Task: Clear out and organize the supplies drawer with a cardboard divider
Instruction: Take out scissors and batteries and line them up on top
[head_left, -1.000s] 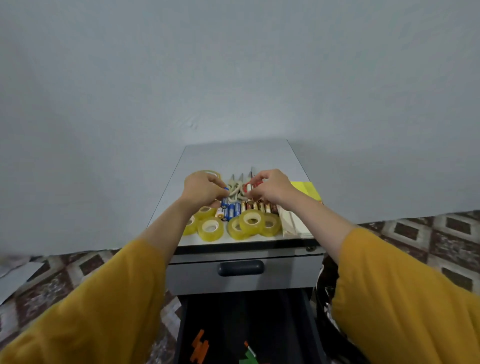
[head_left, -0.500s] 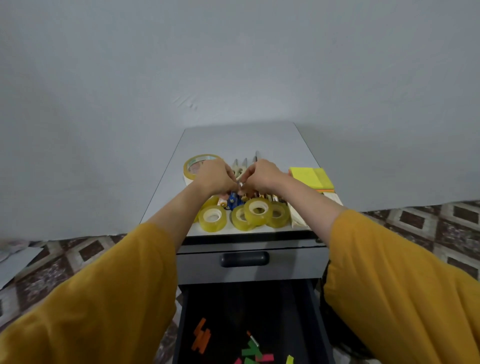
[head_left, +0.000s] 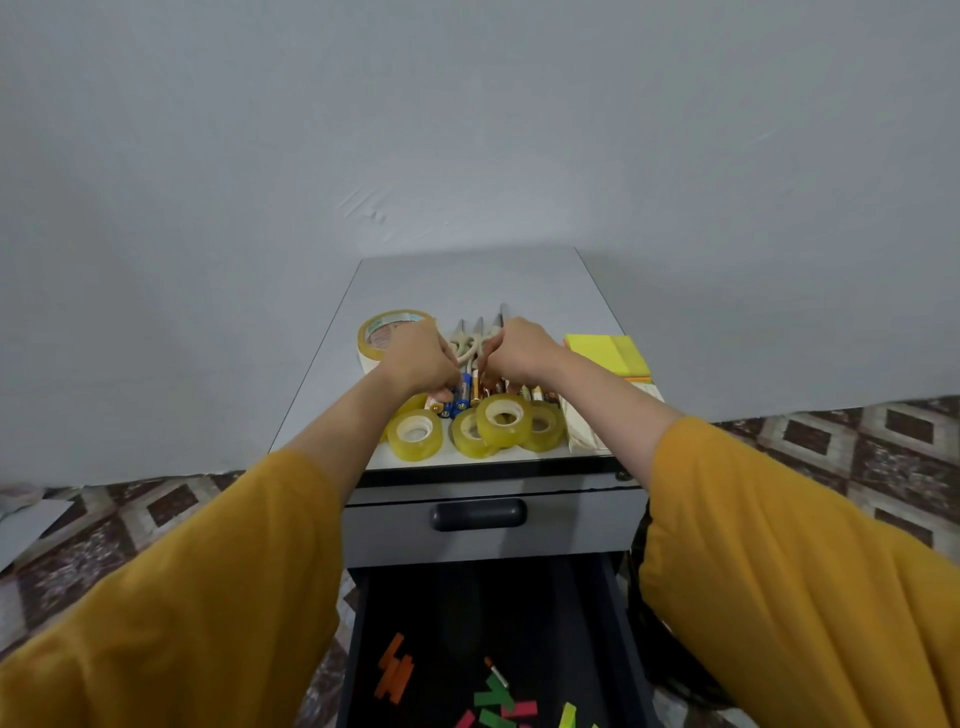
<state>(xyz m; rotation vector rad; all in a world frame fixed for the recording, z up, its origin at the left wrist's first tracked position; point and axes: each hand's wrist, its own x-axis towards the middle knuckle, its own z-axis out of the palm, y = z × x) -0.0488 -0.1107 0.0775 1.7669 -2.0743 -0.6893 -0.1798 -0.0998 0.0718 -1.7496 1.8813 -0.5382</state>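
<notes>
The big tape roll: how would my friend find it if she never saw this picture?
Look on top of the grey cabinet against the wall. The big tape roll sits toward the left edge, just behind the left hand. It is wider and paler than the small yellow tape rolls along the front edge.

**Surfaces, cabinet and drawer**

We log the cabinet top (head_left: 467, 280) as smooth, matt grey, metal by the look.
- Small tape rolls (head_left: 415, 434): glossy clear-yellow plastic film.
- Large roll (head_left: 376, 338): duller, cream.
- Batteries (head_left: 462, 389): shiny foil-like wraps.
- Scissors (head_left: 467, 345): bare metal blades, matt cream plastic handles.
- Sticky notes (head_left: 608, 351): matt neon paper.
- Handle (head_left: 478, 514): smooth dark plastic, faint sheen.
- Drawer (head_left: 467, 613): matt black inside, holding matt paper strips (head_left: 395, 673).
- Sleeves (head_left: 208, 597): soft matt cloth.
- Wall (head_left: 467, 130): matt paint.
- Floor (head_left: 883, 441): speckled tile.
</notes>
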